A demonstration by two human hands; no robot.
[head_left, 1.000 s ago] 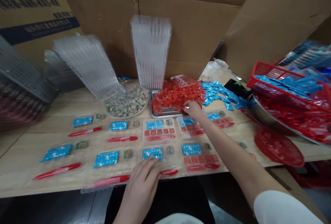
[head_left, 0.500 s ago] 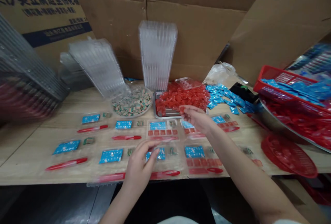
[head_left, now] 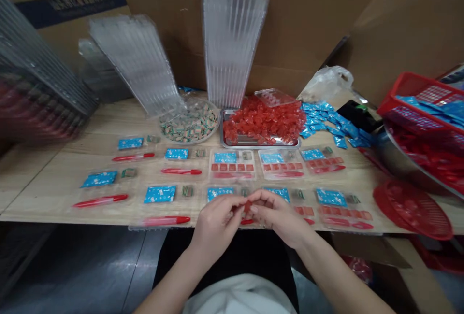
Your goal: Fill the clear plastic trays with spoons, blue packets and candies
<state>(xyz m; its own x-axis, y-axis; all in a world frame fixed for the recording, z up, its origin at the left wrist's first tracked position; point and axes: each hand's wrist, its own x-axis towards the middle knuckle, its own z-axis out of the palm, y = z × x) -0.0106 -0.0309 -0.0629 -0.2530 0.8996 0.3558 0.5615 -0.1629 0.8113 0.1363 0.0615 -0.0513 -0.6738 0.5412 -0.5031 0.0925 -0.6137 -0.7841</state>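
Note:
My left hand (head_left: 217,220) and my right hand (head_left: 284,217) meet over the front row of trays, fingertips pinched together. A small red piece (head_left: 248,206) shows between them, partly hidden by the fingers. Beneath lies a clear plastic tray with a blue packet (head_left: 220,192), mostly covered by my hands. Trays beside it hold blue packets, small green-striped pieces, red pen-shaped items (head_left: 166,221) and, in some, rows of red squares (head_left: 344,213). Behind them a metal tray (head_left: 261,146) carries a heap of small red pieces (head_left: 264,118).
A round dish of green-striped pieces (head_left: 190,125) stands left of the metal tray. Stacks of clear trays (head_left: 234,43) rise behind. Blue packets (head_left: 326,121) lie at the right, near a red basket (head_left: 409,89), a metal bowl (head_left: 406,154) and a low red basket (head_left: 413,210).
My right hand has come back from the metal tray to the front row and met my left hand at a small red piece. The view has tilted down.

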